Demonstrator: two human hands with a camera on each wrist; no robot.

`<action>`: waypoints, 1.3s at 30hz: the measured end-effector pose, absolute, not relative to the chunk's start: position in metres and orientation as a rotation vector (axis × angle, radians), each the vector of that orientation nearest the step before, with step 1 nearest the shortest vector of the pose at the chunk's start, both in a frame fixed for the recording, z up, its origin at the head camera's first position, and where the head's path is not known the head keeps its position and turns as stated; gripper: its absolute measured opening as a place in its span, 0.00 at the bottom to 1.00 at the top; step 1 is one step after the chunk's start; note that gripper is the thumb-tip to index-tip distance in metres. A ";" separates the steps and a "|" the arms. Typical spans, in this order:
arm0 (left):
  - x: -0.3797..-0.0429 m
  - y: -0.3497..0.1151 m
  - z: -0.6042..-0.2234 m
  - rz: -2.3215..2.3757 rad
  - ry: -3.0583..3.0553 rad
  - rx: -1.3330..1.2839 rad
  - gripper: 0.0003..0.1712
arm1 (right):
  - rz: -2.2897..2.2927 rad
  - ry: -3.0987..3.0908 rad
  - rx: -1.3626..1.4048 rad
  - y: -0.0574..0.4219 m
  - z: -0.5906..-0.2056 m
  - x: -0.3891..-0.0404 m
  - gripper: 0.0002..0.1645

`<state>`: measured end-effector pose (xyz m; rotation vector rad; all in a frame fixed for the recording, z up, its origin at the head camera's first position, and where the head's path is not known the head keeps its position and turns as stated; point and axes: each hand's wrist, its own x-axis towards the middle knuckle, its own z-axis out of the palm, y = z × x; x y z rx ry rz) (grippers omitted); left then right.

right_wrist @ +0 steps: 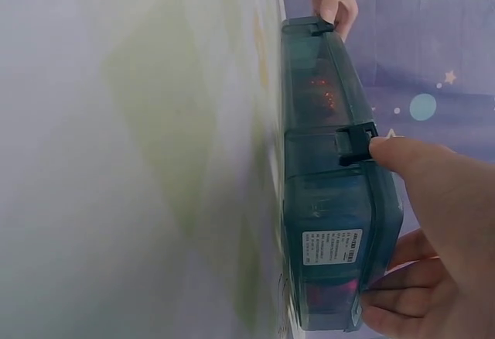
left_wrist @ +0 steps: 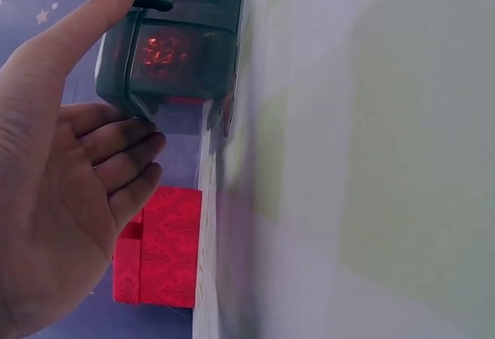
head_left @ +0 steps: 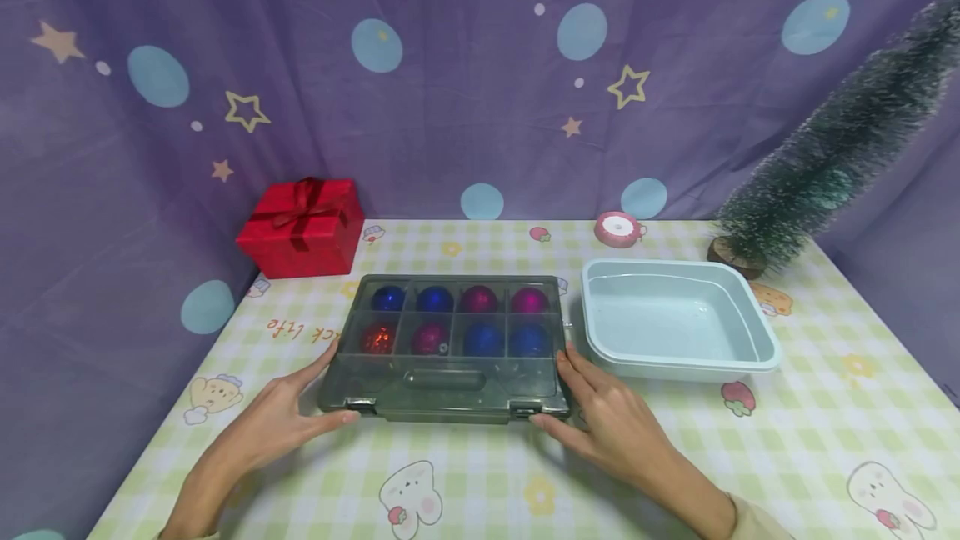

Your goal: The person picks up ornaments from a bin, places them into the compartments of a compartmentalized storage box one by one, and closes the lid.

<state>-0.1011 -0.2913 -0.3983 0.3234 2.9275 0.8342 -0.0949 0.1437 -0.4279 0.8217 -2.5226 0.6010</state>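
Note:
A dark translucent storage box (head_left: 450, 394) lies flat on the table, its lid down. Through the lid show several shiny balls in separate compartments: blue balls (head_left: 435, 299), magenta balls (head_left: 529, 302) and one red ball (head_left: 378, 338). My left hand (head_left: 273, 419) holds the box's left front corner, thumb at the left latch (head_left: 361, 404), fingers along the side. At the opposite corner my right hand (head_left: 615, 419) grips with its thumb on the right latch (right_wrist: 357, 144) and its fingers bent against the side wall. A white label (right_wrist: 332, 247) is on the box's front face.
Right of the box stands a pale blue plastic tub (head_left: 678, 363). A red gift box (head_left: 300, 232) with a bow sits at the back left. Behind the tub are a pink-and-white ribbon roll (head_left: 618, 229) and a small artificial tree (head_left: 817, 165). A checked cloth (head_left: 480, 473) covers the table.

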 end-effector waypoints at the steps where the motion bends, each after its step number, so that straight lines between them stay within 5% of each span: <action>1: -0.101 -0.291 -0.399 0.832 2.929 0.320 0.61 | 0.600 -2.519 0.824 0.144 -0.428 -0.095 0.49; 39: -0.100 -0.289 -0.399 0.755 3.006 0.323 0.57 | 0.543 -2.442 0.822 0.142 -0.431 -0.099 0.48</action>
